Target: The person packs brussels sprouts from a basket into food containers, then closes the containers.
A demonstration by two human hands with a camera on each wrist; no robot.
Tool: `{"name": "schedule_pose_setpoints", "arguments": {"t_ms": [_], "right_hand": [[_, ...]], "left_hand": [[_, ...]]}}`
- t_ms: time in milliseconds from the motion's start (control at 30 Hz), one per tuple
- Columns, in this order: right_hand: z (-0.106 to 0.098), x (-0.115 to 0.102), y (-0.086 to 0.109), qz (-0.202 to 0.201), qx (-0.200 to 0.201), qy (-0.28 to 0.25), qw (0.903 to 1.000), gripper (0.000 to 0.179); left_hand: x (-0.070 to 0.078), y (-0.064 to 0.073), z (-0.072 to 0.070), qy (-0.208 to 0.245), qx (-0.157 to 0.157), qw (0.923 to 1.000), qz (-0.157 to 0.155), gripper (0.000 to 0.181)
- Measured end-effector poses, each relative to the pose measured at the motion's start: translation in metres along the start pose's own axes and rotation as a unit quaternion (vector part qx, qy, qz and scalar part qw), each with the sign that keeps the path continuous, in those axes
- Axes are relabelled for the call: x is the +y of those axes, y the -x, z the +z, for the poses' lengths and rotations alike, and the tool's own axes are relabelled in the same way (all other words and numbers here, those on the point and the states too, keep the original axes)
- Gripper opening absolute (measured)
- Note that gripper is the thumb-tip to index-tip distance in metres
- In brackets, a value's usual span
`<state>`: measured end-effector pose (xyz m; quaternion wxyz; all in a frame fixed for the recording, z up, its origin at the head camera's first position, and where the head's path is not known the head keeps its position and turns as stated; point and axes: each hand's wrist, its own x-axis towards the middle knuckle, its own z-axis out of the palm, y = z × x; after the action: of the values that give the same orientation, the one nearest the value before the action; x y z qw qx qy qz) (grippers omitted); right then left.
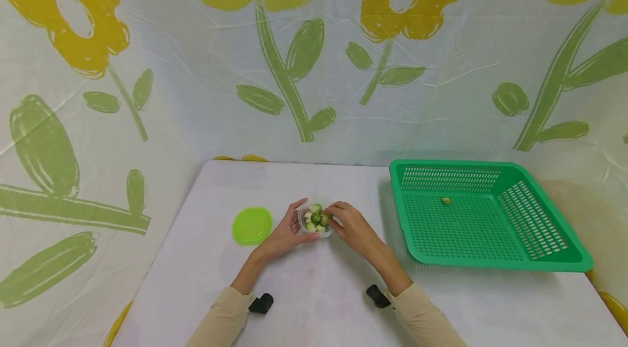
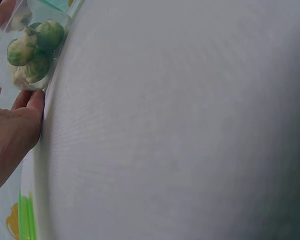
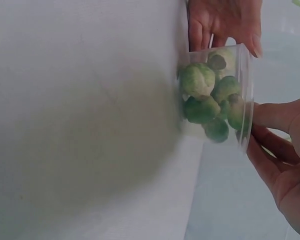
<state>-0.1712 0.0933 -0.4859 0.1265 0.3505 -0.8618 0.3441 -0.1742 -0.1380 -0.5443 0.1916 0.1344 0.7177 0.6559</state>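
A clear round plastic container (image 1: 327, 235) stands on the table, holding several Brussels sprouts (image 1: 315, 209). My left hand (image 1: 283, 235) grips it from the left, thumb at the near side and fingers round the far side. From the right, my right hand (image 1: 357, 229) reaches over the rim, its fingertips pinching a Brussels sprout (image 1: 325, 220) among the others. In the right wrist view, the sprouts (image 3: 197, 80) show through the clear wall, while the right fingertips are partly hidden behind the rim.
A bright green round lid (image 1: 252, 226) lies left of the container. To the right stands a large green perforated basket (image 1: 495, 266), with one small Brussels sprout (image 1: 446, 201) inside near its back. Behind the white table (image 1: 314, 292) hangs a flower-patterned cloth (image 1: 206, 64).
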Motion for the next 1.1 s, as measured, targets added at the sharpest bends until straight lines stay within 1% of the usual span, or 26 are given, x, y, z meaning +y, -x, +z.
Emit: {"name": "schedule_pose_setpoints", "arguments": {"t_ms": [100,233,400,500,567,733,833,967,1100], "right_hand": [[-0.002,-0.001,-0.002,0.01,-0.019,0.005,0.9998,0.019],[-0.006,-0.003,-0.006,0.021,-0.057,0.012,0.9981,0.016],[-0.011,-0.007,-0.014,0.021,-0.104,0.027,0.994,0.012],[-0.015,-0.01,-0.02,0.031,-0.132,0.03,0.9903,0.011],[-0.017,-0.011,-0.024,0.047,-0.15,0.027,0.9872,0.01],[-0.019,-0.013,-0.032,0.1,-0.187,0.011,0.9772,0.01],[-0.02,-0.013,-0.035,0.116,-0.207,0.008,0.9714,0.009],[-0.022,-0.011,-0.038,0.116,-0.229,0.003,0.9664,0.006],[-0.024,-0.01,-0.039,0.096,-0.237,0.0,0.9667,0.004]], "left_hand": [[0.0,0.001,0.0,0.001,0.0,1.0,0.003,0.103],[0.0,0.001,0.0,-0.002,0.002,1.0,0.002,0.103],[0.0,0.001,0.0,0.001,0.004,1.0,-0.001,0.103],[-0.001,0.001,0.0,0.005,0.001,1.0,0.004,0.103],[-0.001,0.0,0.001,0.006,0.0,1.0,0.007,0.103],[0.0,0.0,0.001,0.005,0.001,1.0,0.007,0.103],[0.0,0.0,0.002,0.006,0.002,1.0,0.005,0.102],[0.003,0.001,0.002,0.009,0.002,1.0,0.0,0.101],[0.004,0.002,0.002,0.01,0.0,1.0,-0.001,0.101]]}}
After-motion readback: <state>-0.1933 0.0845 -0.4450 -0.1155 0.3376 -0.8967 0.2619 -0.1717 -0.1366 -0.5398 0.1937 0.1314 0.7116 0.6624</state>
